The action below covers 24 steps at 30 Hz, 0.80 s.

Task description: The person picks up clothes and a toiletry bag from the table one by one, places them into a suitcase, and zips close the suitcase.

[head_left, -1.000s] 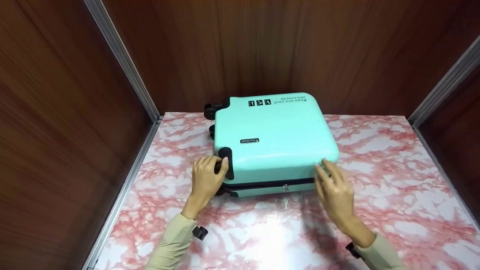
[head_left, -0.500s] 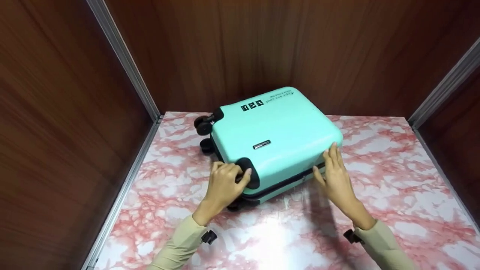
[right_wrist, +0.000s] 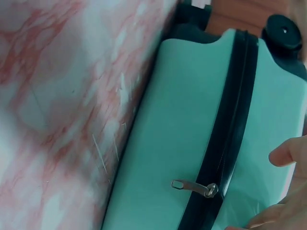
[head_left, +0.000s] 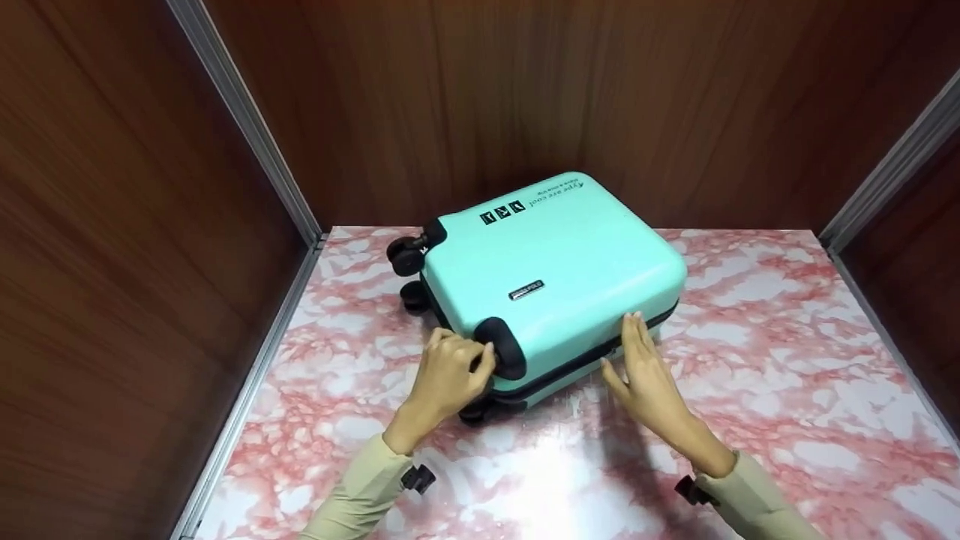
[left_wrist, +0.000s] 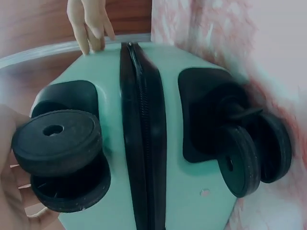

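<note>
A mint-green hard-shell suitcase [head_left: 562, 251] lies flat on the marbled surface, turned at an angle, with black corner guards and a black zipper band round its side. At its near left corner my left hand [head_left: 448, 375] grips a black wheel [left_wrist: 57, 139], its fingers curled round it; the left wrist view shows a second wheel [left_wrist: 240, 158] on the lower shell. My right hand [head_left: 651, 386] rests its nearly straight fingers against the near side of the suitcase, by the zipper. A metal zipper pull [right_wrist: 194, 188] hangs on that side in the right wrist view.
Brown wood-grain panels [head_left: 510, 97] stand behind and at both sides, joined by metal strips [head_left: 247, 127]. Red-and-white marbled tabletop [head_left: 780, 390] surrounds the suitcase. Its far edge lies close to the back panel.
The suitcase has turned, its near left corner coming towards me and to the right, my left hand moving with it. My right hand has lately slid left along the near side.
</note>
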Each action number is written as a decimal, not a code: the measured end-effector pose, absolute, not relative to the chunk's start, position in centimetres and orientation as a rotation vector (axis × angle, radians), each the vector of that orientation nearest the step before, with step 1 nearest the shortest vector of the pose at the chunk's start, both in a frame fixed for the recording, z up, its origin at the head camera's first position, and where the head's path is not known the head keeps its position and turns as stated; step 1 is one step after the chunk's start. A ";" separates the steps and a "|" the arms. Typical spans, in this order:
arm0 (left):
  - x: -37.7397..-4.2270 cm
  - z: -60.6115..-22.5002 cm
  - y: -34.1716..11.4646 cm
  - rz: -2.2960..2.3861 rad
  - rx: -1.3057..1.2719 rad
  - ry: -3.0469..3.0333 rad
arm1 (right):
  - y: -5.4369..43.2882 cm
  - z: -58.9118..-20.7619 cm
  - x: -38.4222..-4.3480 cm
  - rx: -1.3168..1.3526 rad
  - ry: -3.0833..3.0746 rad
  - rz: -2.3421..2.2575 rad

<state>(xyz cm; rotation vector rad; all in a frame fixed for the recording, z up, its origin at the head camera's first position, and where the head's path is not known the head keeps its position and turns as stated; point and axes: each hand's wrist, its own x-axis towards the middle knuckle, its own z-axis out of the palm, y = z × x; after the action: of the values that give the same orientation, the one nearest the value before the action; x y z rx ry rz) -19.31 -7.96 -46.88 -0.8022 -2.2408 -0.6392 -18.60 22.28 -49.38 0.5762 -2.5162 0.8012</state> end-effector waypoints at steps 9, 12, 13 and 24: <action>-18.1 -46.4 -3.7 -0.623 -0.859 -2.311 | 24.6 -48.6 -22.2 0.541 -2.545 0.894; -17.9 -46.6 -3.4 -0.643 -0.822 -2.354 | 24.3 -48.8 -21.5 0.533 -2.494 0.899; -17.8 -46.6 -3.4 -0.645 -0.805 -2.363 | 24.0 -49.0 -21.0 0.535 -2.481 0.896; -17.8 -46.9 -1.5 -0.571 -0.816 -2.263 | 23.1 -49.8 -20.8 0.612 -2.529 0.942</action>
<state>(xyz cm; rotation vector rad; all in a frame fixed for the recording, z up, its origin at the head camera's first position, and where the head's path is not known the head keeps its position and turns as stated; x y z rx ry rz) -17.81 -1.49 -46.85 -0.8163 -2.2631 -0.5709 -20.82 23.10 -49.76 0.6125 -2.5289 0.9419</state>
